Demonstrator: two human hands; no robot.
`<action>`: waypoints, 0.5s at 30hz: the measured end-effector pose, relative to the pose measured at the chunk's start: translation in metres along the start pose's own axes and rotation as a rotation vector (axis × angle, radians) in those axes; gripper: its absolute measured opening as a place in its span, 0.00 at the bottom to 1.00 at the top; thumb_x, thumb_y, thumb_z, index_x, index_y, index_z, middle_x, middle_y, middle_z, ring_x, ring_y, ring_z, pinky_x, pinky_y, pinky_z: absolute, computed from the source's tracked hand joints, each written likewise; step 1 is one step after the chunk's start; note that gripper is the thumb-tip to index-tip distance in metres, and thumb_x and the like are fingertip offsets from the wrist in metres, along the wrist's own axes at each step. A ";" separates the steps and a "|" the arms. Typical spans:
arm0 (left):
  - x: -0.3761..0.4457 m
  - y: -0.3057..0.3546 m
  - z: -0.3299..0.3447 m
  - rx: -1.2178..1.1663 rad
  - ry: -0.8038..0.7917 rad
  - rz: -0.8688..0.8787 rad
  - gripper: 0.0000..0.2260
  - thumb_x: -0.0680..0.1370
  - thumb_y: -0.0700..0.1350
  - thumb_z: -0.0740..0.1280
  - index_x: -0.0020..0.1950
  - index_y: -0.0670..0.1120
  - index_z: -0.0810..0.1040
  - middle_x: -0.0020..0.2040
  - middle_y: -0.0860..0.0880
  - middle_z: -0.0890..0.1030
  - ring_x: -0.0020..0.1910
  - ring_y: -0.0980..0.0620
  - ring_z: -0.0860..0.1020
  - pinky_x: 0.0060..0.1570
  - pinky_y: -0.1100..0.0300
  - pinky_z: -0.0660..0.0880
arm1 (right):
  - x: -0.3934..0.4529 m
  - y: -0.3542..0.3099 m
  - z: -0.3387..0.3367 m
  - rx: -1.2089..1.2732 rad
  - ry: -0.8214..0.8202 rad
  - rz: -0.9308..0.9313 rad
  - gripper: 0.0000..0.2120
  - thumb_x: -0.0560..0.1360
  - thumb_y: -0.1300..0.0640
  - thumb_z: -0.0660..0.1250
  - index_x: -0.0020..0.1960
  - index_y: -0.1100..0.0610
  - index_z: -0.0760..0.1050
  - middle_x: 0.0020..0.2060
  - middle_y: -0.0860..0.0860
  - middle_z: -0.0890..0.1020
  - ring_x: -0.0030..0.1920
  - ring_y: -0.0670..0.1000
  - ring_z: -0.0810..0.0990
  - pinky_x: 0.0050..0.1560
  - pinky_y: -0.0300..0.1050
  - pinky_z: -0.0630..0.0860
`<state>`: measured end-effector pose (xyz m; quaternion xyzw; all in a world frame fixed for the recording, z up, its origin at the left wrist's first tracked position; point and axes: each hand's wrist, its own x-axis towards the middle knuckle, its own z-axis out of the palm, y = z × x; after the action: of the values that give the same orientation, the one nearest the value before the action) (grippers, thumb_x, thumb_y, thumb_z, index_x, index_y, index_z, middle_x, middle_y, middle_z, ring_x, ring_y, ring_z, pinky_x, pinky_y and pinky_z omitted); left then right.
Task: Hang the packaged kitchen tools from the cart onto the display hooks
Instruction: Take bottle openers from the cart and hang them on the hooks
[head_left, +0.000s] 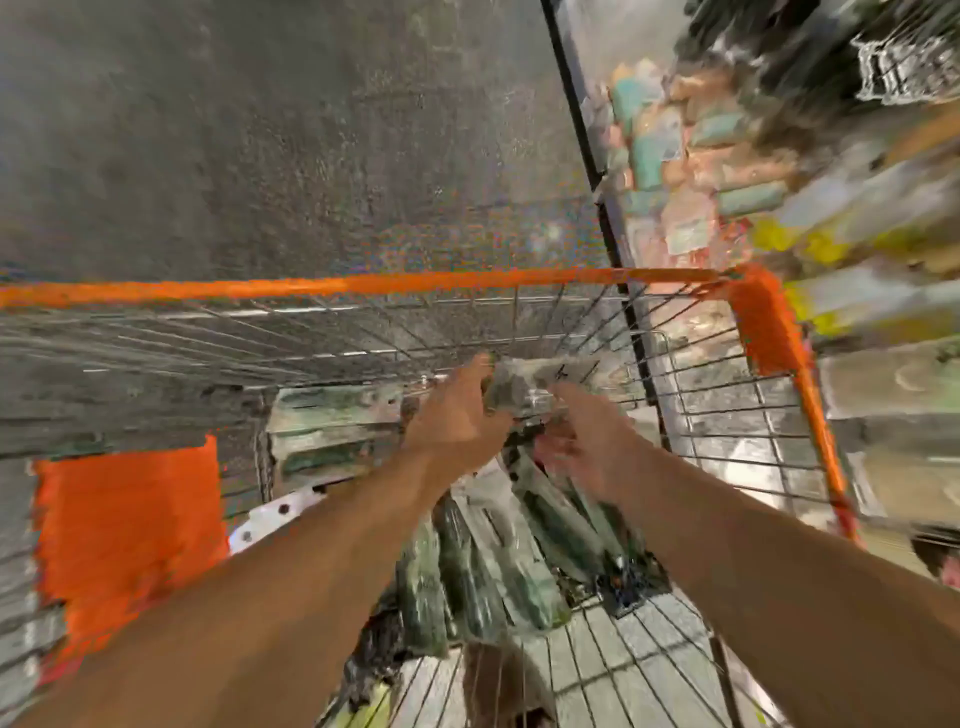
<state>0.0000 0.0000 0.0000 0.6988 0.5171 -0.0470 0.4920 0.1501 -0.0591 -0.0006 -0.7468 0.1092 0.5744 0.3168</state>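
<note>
Over the blurred cart (774, 332), left hand (457, 421) grips a smeared, unreadable package (524, 387); right hand (587, 447) touches it, grasp impossible to tell.

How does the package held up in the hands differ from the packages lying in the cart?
The held package is raised near the cart's far rim, between left hand and right hand; the packages in the cart lie piled on its floor. The held one looks pale, the piled ones darker green. Both are blurred, apparently clear-wrapped.
</note>
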 end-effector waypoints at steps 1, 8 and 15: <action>0.006 0.002 0.004 -0.029 -0.017 -0.051 0.30 0.84 0.54 0.66 0.84 0.52 0.61 0.80 0.51 0.69 0.79 0.45 0.67 0.74 0.53 0.65 | 0.016 -0.001 0.006 0.063 0.009 0.027 0.26 0.70 0.50 0.77 0.64 0.59 0.77 0.50 0.60 0.81 0.33 0.55 0.79 0.29 0.48 0.80; 0.022 -0.027 0.025 -0.062 -0.070 -0.038 0.16 0.77 0.48 0.67 0.63 0.63 0.78 0.58 0.56 0.81 0.57 0.52 0.80 0.60 0.46 0.79 | 0.090 0.008 0.033 0.047 0.087 0.058 0.50 0.48 0.36 0.85 0.64 0.55 0.76 0.59 0.51 0.83 0.42 0.48 0.87 0.39 0.46 0.84; 0.030 -0.034 0.021 0.048 -0.034 -0.193 0.15 0.83 0.37 0.65 0.61 0.57 0.74 0.52 0.56 0.77 0.50 0.53 0.79 0.53 0.52 0.81 | 0.064 0.003 0.040 0.103 0.298 0.188 0.38 0.67 0.42 0.81 0.67 0.59 0.70 0.50 0.54 0.81 0.41 0.53 0.80 0.38 0.47 0.82</action>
<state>-0.0027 0.0043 -0.0498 0.6563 0.5724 -0.1186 0.4770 0.1370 -0.0245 -0.0664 -0.7930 0.2535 0.4780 0.2801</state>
